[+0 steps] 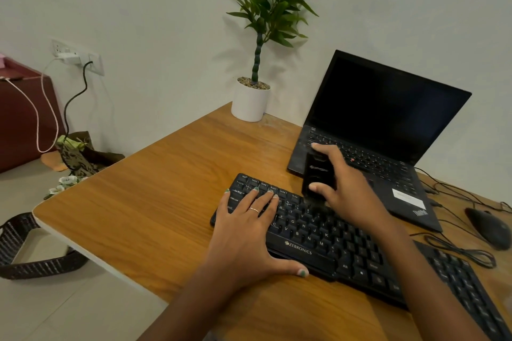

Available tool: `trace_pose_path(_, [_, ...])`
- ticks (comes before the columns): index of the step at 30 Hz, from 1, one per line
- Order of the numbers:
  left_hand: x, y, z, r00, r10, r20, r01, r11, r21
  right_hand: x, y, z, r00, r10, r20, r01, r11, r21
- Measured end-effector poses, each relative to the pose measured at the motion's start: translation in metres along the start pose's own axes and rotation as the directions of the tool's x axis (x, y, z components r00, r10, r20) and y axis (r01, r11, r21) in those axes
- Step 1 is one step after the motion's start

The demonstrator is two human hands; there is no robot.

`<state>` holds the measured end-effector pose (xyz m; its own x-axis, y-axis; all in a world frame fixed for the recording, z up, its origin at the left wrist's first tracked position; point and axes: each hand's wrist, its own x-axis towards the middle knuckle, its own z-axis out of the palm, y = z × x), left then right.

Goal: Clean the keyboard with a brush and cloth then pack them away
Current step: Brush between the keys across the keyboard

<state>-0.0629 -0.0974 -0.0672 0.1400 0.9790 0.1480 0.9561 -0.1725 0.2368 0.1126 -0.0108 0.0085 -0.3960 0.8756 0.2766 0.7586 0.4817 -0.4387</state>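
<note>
A long black plastic keyboard (332, 243) with white letters lies slanted on the wooden table top (166, 202), near the front edge, and its right end runs off toward the front right corner. The left hand (246, 232) rests flat on the left end of the keyboard; its fingers are straight and spread over the upper key rows, the thumb lies along the front edge of the keyboard, and a thin ring is on one finger. The right hand (346, 188) is above the upper rows of the keyboard and grips a black block-shaped brush (318, 174), with the thumb on the near side and the fingers curled over the top. The lower end of the brush is at the keys, but I cannot tell if its bristles touch them. Just behind the keyboard, at the right side of the table, an open black laptop (382, 119) with a dark screen stands. A black computer mouse (489, 227) and black cables (457, 249) lie near the right edge. A green plant in a white round pot (250, 102) stands at the far corner, against the wall.
</note>
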Motion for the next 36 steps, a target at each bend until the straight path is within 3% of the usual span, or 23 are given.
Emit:
trace_pose_path(4, [-0.001, 0.001, -0.002, 1.000, -0.003, -0.008, 0.003, 1.000, 0.000, -0.004, -0.009, 0.024, 0.993, -0.077, -0.088, 0.086, 0.991, 0.101])
trace_pose_path(8, [-0.002, 0.001, -0.002, 1.000, 0.000, 0.016, 0.000, 1.000, -0.002, 0.006, 0.000, -0.012, 0.989, -0.002, 0.148, 0.013, 0.997, -0.075])
trace_pose_path(10, [-0.001, 0.001, -0.003, 1.000, -0.001, 0.016, 0.001, 1.000, -0.001, 0.007, -0.005, -0.008, 0.991, -0.030, 0.132, 0.040, 0.996, -0.074])
trace_pose_path(13, [-0.002, 0.001, -0.003, 1.000, -0.004, 0.004, 0.004, 1.000, -0.005, -0.002, -0.009, 0.023, 0.994, -0.104, -0.017, 0.105, 0.983, 0.148])
trace_pose_path(16, [-0.002, 0.001, -0.002, 1.000, -0.006, 0.010, 0.006, 1.000, -0.009, -0.006, 0.001, 0.018, 0.997, -0.015, -0.076, 0.043, 0.918, 0.393])
trace_pose_path(21, [-0.002, 0.002, -0.003, 1.000, -0.007, 0.017, 0.007, 1.000, -0.005, -0.004, 0.001, 0.021, 0.990, -0.031, -0.135, 0.055, 0.983, 0.175])
trace_pose_path(25, [-0.002, 0.002, -0.003, 1.000, -0.004, 0.019, 0.004, 1.000, -0.008, 0.002, -0.005, 0.014, 0.999, -0.034, 0.012, 0.030, 0.970, 0.240])
trace_pose_path(30, [-0.001, 0.002, -0.003, 1.000, -0.009, 0.011, 0.009, 1.000, -0.001, 0.006, -0.008, 0.024, 0.996, -0.040, -0.075, 0.048, 0.991, 0.121])
trace_pose_path(36, [-0.001, 0.002, -0.004, 0.999, -0.004, 0.038, 0.005, 1.000, -0.006, 0.008, 0.005, -0.004, 0.995, 0.035, 0.091, -0.051, 0.982, 0.183])
